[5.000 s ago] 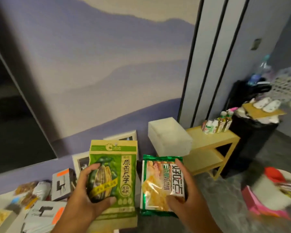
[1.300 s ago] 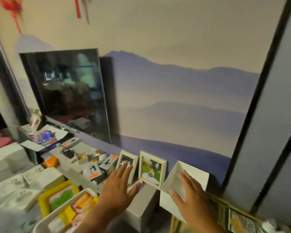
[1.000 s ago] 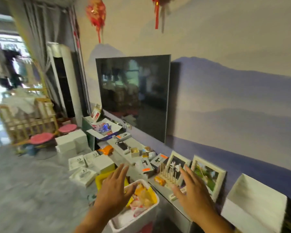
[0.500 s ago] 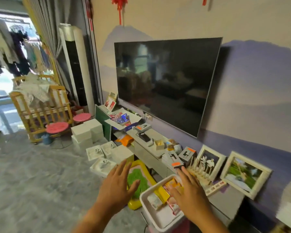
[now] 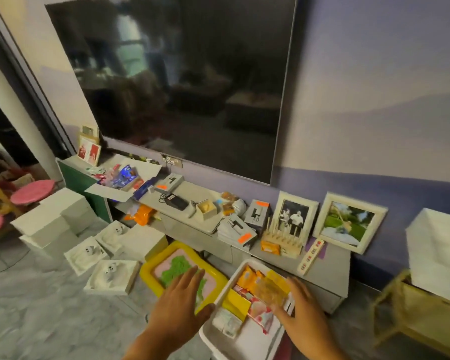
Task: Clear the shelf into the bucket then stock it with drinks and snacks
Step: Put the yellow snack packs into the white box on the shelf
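A white bin (image 5: 247,344) stands on the floor at the bottom centre. It holds several snack packets: an orange packet (image 5: 246,277), a yellow packet (image 5: 237,303) and a red-and-white packet (image 5: 260,316). My right hand (image 5: 303,318) is spread over the bin's right side, its fingertips at a clear packet (image 5: 268,291) and closed on nothing. My left hand (image 5: 179,301) hovers open just left of the bin's rim. The yellow shelf (image 5: 416,311) shows at the right edge, a white foam box (image 5: 439,253) on top of it.
A yellow tray (image 5: 151,268) with green filling lies left of the bin. Behind runs a low grey cabinet (image 5: 330,271) carrying picture frames (image 5: 348,222), small boxes and a wooden rack under a wall TV (image 5: 182,81). White foam boxes (image 5: 109,276) and pink stools (image 5: 31,194) crowd the left floor.
Five seconds ago each hand held a snack bag near the shelf; both hands are empty now. The view has swung left and down, and both hands have lowered over the bin.
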### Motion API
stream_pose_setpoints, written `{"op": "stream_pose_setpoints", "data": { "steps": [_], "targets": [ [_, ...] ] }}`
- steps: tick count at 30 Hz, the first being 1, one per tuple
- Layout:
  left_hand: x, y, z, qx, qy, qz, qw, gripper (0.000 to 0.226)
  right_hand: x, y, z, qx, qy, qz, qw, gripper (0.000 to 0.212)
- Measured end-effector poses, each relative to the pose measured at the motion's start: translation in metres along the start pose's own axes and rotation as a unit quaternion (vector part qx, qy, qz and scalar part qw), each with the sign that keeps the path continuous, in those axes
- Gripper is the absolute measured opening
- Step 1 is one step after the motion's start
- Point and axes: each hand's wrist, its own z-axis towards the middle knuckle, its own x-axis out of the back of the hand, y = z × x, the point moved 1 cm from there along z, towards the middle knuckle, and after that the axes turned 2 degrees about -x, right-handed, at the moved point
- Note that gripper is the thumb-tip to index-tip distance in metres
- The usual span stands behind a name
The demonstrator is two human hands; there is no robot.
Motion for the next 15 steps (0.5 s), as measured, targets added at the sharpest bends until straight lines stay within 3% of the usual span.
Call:
{"op": "stream_pose_setpoints", "data": {
  "steps": [3, 7, 10, 12, 15],
  "targets": [
    [-0.023, -0.010, 0.053, -0.060, -0.037, 0.023, 0.997, 0.086, -0.022, 0.012, 0.018, -0.078, 0.015, -0.014, 0.997, 0.081],
    [-0.087, -0.024, 0.124, -0.133, -0.141, 0.058, 0.979, 0.092, -0.067, 0.050, 0.051, -0.169, 0.023, -0.013, 0.985, 0.081],
    [-0.142, -0.033, 0.172, -0.181, -0.198, 0.096, 0.959, 0.110, -0.110, 0.083, 0.080, -0.235, -0.009, 0.090, 0.968, 0.106],
    [-0.181, -0.038, 0.198, -0.191, -0.224, 0.149, 0.944, 0.114, -0.147, 0.098, 0.103, -0.278, 0.000, 0.143, 0.950, 0.084],
    [-0.260, -0.059, 0.219, -0.193, -0.232, 0.114, 0.947, 0.111, -0.200, 0.112, 0.141, -0.298, 0.090, 0.183, 0.933, 0.059]
  ]
}}
